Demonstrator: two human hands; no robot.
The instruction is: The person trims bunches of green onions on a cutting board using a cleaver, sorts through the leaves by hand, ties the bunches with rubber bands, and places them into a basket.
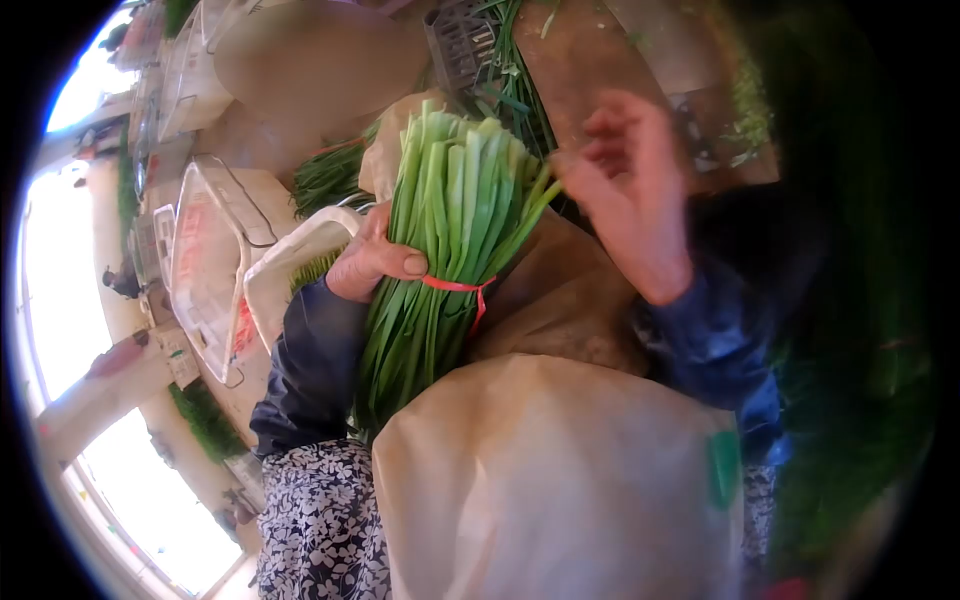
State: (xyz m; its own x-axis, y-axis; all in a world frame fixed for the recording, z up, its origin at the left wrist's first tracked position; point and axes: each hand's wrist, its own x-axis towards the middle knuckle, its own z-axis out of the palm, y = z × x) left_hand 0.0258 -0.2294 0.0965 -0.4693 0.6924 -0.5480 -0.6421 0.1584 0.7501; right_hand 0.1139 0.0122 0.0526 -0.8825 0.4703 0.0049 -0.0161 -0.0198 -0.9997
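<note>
A thick bunch of long green leafy stalks, like garlic chives (455, 210), stands tilted in front of me with its cut pale ends upward. Around its middle runs a red tie (458, 286) with a loose end hanging down. My left hand (380, 258) is wrapped round the bunch, its thumb lying just above the tie. To the right, my right hand (635, 190) is raised and somewhat blurred, its fingers curled. Its thumb and fingertip meet the end of an outer stalk that leans out from the bunch. The leaf ends hang down beside my apron (560, 470).
White plastic baskets (215, 260) with wire handles stand at the left. More green bundles (330, 180) lie behind the bunch. A grey crate (462, 45) sits at the top, with loose long leaves (520, 90) beside it. Dark greenery fills the right side.
</note>
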